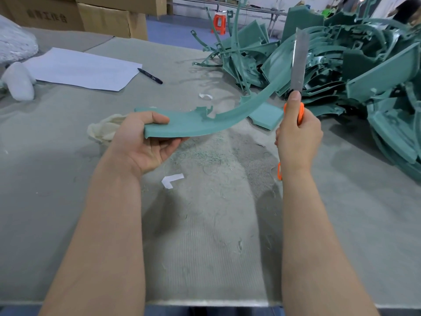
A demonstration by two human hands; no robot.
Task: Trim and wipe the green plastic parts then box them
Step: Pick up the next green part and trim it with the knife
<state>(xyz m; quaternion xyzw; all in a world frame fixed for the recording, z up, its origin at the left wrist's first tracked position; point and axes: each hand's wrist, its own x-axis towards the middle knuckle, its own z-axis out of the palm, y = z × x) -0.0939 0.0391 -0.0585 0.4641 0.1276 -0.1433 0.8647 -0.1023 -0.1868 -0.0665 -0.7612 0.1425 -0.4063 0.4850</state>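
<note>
Left hand (145,142) grips a curved matte-green plastic strip (205,120) — right hand (297,135) clenches an orange-handled blade (299,62), upright at 1 o'clock.

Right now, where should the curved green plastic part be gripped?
Grip the curved green plastic part at its broad flat end, from the left and below, as the left hand does: thumb on top, fingers underneath. That end is wide; the notched middle lies clear for the orange-handled blade in the right hand.

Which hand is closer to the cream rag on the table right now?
Left. The left hand, holding the curved green part, is right beside the rag; the right hand, gripping the orange-handled knife, is far off to the rag's right.
</note>
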